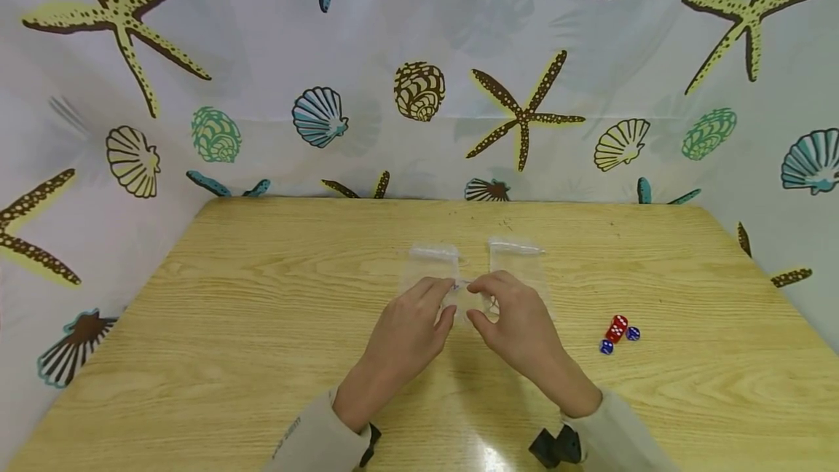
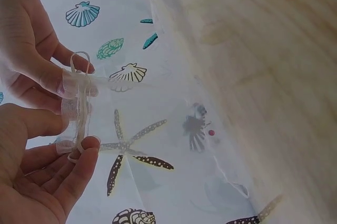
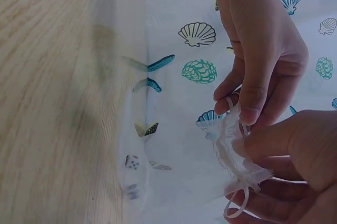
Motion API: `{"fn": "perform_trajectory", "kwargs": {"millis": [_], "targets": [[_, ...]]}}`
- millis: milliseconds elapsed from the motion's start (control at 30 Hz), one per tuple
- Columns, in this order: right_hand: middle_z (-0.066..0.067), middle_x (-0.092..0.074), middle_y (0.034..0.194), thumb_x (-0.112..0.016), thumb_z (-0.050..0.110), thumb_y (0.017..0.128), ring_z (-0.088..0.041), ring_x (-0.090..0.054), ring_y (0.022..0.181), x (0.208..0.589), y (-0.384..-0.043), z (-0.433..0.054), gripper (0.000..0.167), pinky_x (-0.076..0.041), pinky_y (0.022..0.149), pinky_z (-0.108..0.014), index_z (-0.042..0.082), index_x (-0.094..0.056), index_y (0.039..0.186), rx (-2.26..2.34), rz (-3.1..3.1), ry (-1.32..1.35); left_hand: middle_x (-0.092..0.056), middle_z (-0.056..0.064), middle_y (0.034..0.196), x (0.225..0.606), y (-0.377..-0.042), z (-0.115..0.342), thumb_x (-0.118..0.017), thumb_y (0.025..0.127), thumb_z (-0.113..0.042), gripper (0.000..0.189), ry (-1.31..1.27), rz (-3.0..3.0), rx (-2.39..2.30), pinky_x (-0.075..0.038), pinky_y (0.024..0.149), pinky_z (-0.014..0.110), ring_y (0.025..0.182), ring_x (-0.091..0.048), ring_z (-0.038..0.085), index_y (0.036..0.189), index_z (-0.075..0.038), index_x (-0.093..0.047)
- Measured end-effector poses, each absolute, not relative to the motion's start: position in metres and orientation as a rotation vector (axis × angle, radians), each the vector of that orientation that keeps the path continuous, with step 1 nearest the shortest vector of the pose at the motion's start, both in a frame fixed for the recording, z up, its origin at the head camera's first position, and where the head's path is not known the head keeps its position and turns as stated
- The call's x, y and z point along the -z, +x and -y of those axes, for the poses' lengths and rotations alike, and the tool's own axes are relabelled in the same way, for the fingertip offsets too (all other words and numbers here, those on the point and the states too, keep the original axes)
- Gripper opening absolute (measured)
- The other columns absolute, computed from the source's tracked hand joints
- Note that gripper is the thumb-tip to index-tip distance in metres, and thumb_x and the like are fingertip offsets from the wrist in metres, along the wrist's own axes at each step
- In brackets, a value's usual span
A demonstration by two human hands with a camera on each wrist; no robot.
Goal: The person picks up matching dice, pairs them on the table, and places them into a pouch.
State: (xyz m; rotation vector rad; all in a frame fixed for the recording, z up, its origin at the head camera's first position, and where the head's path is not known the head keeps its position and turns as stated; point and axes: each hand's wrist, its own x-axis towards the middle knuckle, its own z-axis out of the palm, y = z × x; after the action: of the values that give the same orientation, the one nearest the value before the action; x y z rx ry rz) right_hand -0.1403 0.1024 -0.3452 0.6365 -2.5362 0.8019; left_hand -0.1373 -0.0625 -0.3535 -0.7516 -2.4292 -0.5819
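Observation:
A sheer white drawstring bag [image 2: 152, 90] hangs between both hands, its gathered top and cord loops showing in the wrist views. My left hand [image 1: 409, 315] pinches one side of the bag's mouth between thumb and fingers. On the other side, my right hand [image 1: 521, 319] pinches the same gathered edge. Small dotted shapes [image 3: 131, 162] show through the cloth at the bottom of the bag in the right wrist view. The head view has the bag mostly hidden by the fingers.
Behind the hands, two more sheer bags, one on the left [image 1: 432, 252] and one on the right [image 1: 518, 246], lie on the wooden table [image 1: 262, 297]. Red dice [image 1: 617, 328] and blue dice [image 1: 633, 333] sit together to the right. A patterned cloth [image 1: 367, 35] backs the table.

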Motion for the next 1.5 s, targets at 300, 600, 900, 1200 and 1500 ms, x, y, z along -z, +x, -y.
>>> {"fn": "perform_trajectory", "kwargs": {"millis": [300, 600, 900, 1200, 1500], "targets": [[-0.013, -0.063, 0.117, -0.077, 0.005, 0.077, -0.028, -0.064, 0.097, 0.339, -0.146, -0.117, 0.044, -0.056, 0.074, -0.040, 0.002, -0.061, 0.117, -0.969, 2.624, 0.824, -0.068, 0.014, 0.103, 0.349, -0.138, 0.065, -0.066, 0.086, -0.004, 0.027, -0.736, 2.464, 0.643, -0.054, 0.058, 0.026, 0.070, -0.066, 0.018, 0.112, 0.003, -0.066], [-0.015, -0.061, 0.122, -0.045, -0.014, 0.091, -0.026, -0.064, 0.093, 0.334, -0.153, -0.133, 0.037, -0.055, 0.076, -0.033, 0.000, -0.057, 0.124, -1.073, 2.641, 0.975, -0.067, 0.013, 0.103, 0.346, -0.139, 0.067, -0.053, 0.082, 0.012, 0.035, -0.771, 2.477, 0.683, -0.055, 0.062, 0.030, 0.079, -0.067, 0.021, 0.114, 0.003, -0.064], [-0.012, -0.067, 0.109, -0.054, -0.010, 0.089, -0.021, -0.066, 0.085, 0.334, -0.151, -0.131, 0.031, -0.057, 0.072, -0.028, 0.002, -0.065, 0.115, -1.138, 2.608, 0.810, -0.067, 0.014, 0.103, 0.346, -0.140, 0.067, -0.057, 0.083, 0.015, 0.033, -0.793, 2.471, 0.699, -0.055, 0.062, 0.028, 0.078, -0.067, 0.021, 0.114, 0.004, -0.064], [-0.014, -0.068, 0.106, -0.064, -0.012, 0.081, -0.023, -0.069, 0.081, 0.333, -0.153, -0.134, 0.036, -0.058, 0.069, -0.030, 0.003, -0.064, 0.113, -1.105, 2.527, 0.723, -0.068, 0.014, 0.103, 0.346, -0.143, 0.070, -0.060, 0.085, 0.012, 0.031, -0.758, 2.429, 0.759, -0.055, 0.065, 0.028, 0.079, -0.067, 0.021, 0.114, 0.001, -0.064], [-0.013, -0.068, 0.098, -0.064, -0.010, 0.082, -0.023, -0.067, 0.082, 0.333, -0.157, -0.138, 0.030, -0.056, 0.070, -0.033, -0.001, -0.063, 0.111, -1.081, 2.546, 0.627, -0.067, 0.012, 0.097, 0.345, -0.147, 0.077, -0.060, 0.084, 0.011, 0.031, -0.683, 2.461, 0.824, -0.053, 0.061, 0.025, 0.074, -0.065, 0.019, 0.112, 0.000, -0.064]]}}
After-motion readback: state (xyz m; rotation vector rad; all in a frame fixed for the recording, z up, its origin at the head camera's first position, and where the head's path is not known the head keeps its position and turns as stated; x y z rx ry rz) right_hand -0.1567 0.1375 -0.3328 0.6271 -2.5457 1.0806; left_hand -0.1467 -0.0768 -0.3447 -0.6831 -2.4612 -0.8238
